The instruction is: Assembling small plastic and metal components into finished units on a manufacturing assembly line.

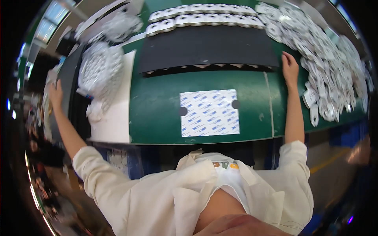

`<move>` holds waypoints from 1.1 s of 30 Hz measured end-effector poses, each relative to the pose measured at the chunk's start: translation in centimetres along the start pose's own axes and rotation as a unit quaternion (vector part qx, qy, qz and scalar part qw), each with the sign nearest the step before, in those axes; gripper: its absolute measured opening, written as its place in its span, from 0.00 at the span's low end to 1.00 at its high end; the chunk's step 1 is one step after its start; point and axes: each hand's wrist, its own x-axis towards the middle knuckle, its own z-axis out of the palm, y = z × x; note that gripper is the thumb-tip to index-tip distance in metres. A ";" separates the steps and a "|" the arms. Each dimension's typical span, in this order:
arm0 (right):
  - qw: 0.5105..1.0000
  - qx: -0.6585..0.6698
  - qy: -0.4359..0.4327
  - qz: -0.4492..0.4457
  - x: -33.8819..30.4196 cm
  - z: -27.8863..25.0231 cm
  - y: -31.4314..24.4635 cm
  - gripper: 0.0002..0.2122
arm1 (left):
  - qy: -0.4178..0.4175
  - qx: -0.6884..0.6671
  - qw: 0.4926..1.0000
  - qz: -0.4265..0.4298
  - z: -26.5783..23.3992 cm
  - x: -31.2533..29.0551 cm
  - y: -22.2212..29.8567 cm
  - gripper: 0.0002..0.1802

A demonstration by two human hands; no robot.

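At the far left, my left hand (56, 94) is at the outer edge of a dark grey board (73, 88), its thumb on the near face and the fingers partly hidden. My right hand (290, 67) is on the right, just past the end of a long black panel (208, 47). Its fingers are loosely bent, with nothing visible between them. Between my arms a white square sheet (210, 113) with blue print lies flat on the green table (157, 106). Two dark round spots mark its left and right edges.
Behind the black panel stand rows of white round-ended parts (212, 19). Many similar parts (321, 67) are heaped on the right. A clear bag of white pieces (100, 67) rests on a white board (122, 114) at left, with more crumpled plastic (122, 26) behind.
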 end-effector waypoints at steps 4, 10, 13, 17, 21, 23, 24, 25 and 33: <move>0.999 0.035 -0.022 -0.006 0.1 -0.1 1.3 0.12 | 0.006 -0.077 0.993 -0.088 -1.8 -2.2 1.0 0.36; 0.997 0.060 -0.050 0.000 0.4 -0.2 2.0 0.13 | 0.004 -0.278 0.942 -0.187 -8.3 -9.4 10.5 0.25; 0.996 0.069 -0.063 0.001 0.4 0.1 1.7 0.13 | -0.001 -0.296 0.935 -0.193 -6.7 -12.0 12.2 0.22; 0.996 0.057 -0.064 0.012 0.3 -0.3 0.7 0.13 | -0.029 -0.122 0.979 -0.161 -3.0 -11.1 14.7 0.22; 0.995 0.075 -0.060 0.009 0.2 0.0 0.9 0.13 | -0.083 0.019 0.969 -0.234 0.0 -10.8 16.9 0.13; 0.995 0.086 -0.052 0.007 0.4 0.3 1.6 0.13 | -0.074 0.032 0.968 -0.238 0.6 -10.7 16.7 0.13; 0.995 0.085 -0.053 0.000 0.5 0.2 2.4 0.13 | -0.066 0.046 0.967 -0.241 0.9 -10.7 16.9 0.13; 0.995 0.085 -0.053 -0.008 0.8 0.1 2.9 0.13 | -0.071 0.066 0.977 -0.191 1.0 -10.7 15.1 0.14; 0.990 0.126 0.051 -0.026 -0.1 0.2 -1.1 0.12 | 0.121 -0.230 0.955 -0.146 -15.0 -9.7 18.1 0.14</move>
